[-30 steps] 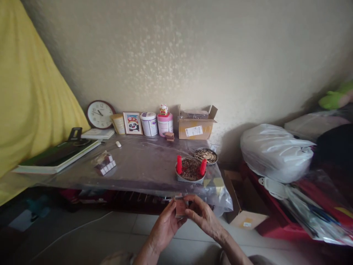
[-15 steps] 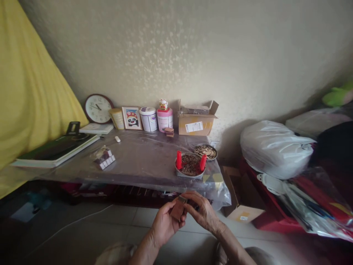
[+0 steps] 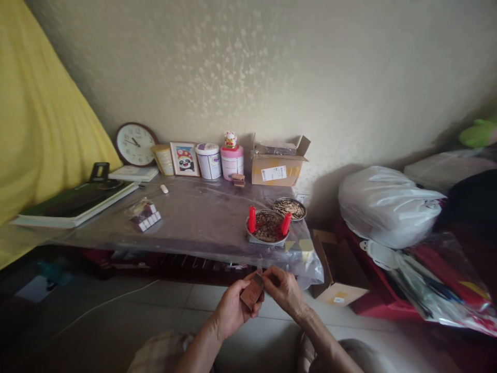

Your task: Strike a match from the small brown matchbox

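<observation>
My left hand [image 3: 236, 305] is closed around a small brown matchbox [image 3: 251, 293], held tilted in front of the table's near edge. Up against the box's far right corner is my right hand [image 3: 285, 291], thumb and fingers pinched together. What lies between those fingertips is too small to make out. Beyond the hands, a round tin [image 3: 267, 241] of dark bits stands on the table, with two red upright pieces [image 3: 252, 219] at its sides. Behind it, a shallow round dish holds many thin wooden sticks [image 3: 289, 209], which look like matchsticks.
Plastic film covers the table [image 3: 202, 217]. On it are a wrapped pack of small boxes [image 3: 147, 217], brown boxes [image 3: 238, 180], tubs [image 3: 208, 161], a picture frame [image 3: 185, 159], a clock [image 3: 135, 144] and a carton [image 3: 276, 171]. An open carton [image 3: 341, 290] stands on the floor, right.
The matchbox has turned so more of its broad brown face shows. My right hand has drawn slightly right, its fingers now pinched at the box's corner. The camera view has shifted a little.
</observation>
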A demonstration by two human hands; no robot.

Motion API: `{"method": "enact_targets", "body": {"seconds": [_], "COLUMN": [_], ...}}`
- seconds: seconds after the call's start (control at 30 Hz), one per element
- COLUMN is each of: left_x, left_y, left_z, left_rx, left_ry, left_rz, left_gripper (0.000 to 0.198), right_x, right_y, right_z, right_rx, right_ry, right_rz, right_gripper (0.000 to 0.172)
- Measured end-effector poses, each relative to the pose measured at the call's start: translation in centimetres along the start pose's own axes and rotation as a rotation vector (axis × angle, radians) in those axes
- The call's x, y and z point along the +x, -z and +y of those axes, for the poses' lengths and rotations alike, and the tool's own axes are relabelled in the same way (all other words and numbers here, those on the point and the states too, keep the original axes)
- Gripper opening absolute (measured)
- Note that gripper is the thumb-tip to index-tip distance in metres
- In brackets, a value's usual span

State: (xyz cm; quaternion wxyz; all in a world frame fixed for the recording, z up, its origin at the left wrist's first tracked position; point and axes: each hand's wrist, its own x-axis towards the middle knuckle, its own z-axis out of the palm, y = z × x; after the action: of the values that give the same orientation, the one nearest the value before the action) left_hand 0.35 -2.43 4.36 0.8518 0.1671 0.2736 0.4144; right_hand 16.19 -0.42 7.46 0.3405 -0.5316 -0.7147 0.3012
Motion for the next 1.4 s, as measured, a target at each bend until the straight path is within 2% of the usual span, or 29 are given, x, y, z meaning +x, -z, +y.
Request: {"method": "enact_targets", "body": {"seconds": [0.13, 0.27, 0.53, 0.73, 1.0, 1.4], "left_x": [0.1, 0.1, 0.2, 0.3, 0.0, -0.1], "left_y": [0.5, 0.7, 0.5, 0.4, 0.3, 0.1], "left_z": [0.4, 0.7, 0.4, 0.1, 0.1, 0.2], "left_rx": [-0.034, -0.022, 0.108, 0.202, 0.304, 0.41], "left_ry": [0.077, 0.124, 0.078, 0.028, 0.007, -0.031], "left_rz": [-0.011, -0.018, 0.009, 0.011, 0.038, 0.035], "left_gripper": [0.031, 0.036, 0.047, 0.044, 0.04, 0.043], "right_x": [0.0, 0.1, 0.0, -0.3, -0.5, -0.6], "right_y": [0.4, 0.8, 0.6, 0.1, 0.4, 0.3], "right_z": [0.0, 0.2, 0.5, 1.2, 0.6, 1.2], "right_rx": [0.012, 0.003, -0.032, -0.155, -0.278, -0.29], "right_ry": [0.034, 0.097, 0.164, 0.207, 0.239, 0.289], "right_rz": [-0.008, -0.041, -0.136, -0.194, -0.245, -0.283], "right_gripper": [0.021, 0.017, 0.013, 0.022, 0.017, 0.017]}}
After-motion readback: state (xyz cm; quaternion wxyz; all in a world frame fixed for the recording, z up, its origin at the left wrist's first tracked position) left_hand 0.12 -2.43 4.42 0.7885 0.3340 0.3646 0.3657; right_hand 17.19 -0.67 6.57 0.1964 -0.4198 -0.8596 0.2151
